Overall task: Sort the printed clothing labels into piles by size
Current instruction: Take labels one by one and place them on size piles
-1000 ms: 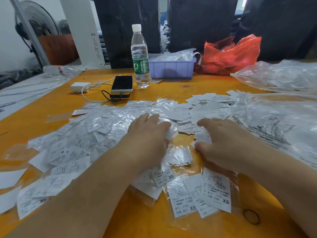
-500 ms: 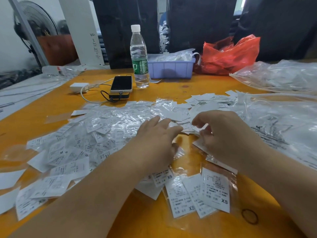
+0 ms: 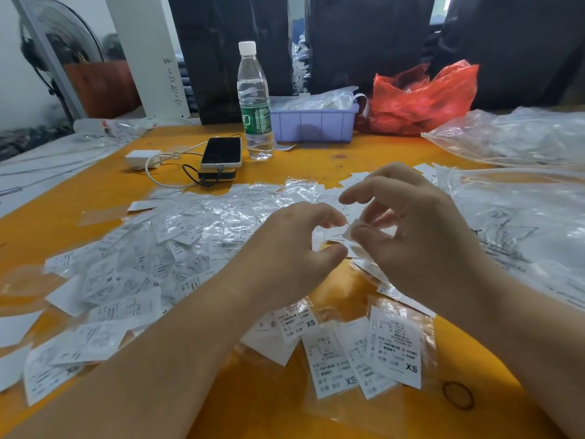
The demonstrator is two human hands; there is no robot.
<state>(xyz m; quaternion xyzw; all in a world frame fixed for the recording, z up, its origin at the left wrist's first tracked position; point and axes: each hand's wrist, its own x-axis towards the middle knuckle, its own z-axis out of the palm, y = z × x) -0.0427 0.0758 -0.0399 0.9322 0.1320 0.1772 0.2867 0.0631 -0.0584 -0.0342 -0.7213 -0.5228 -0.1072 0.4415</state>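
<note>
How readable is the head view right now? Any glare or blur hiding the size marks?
Head view: glare on the film sleeves washes out much of the big label heap; XS reads clearly on the near labels. The label pinched between the left hand and right hand is too blurred to read. Wide-angle bending shows at the edges.

1. The room is evenly and fairly brightly lit, with soft light that seems to fall from above.
2. Shadows are faint and short under the forearms and the water bottle (image 3: 255, 103).
3. White glare glints on the clear plastic sleeves (image 3: 221, 223) and the bags at the right (image 3: 519, 217).
4. The wide lens bends the edges; the fan (image 3: 60, 52) leans inward.
5. Small print on the labels (image 3: 395, 346) is soft; only "XS" reads clearly.
6. The dark backdrop shows little detail.
</note>
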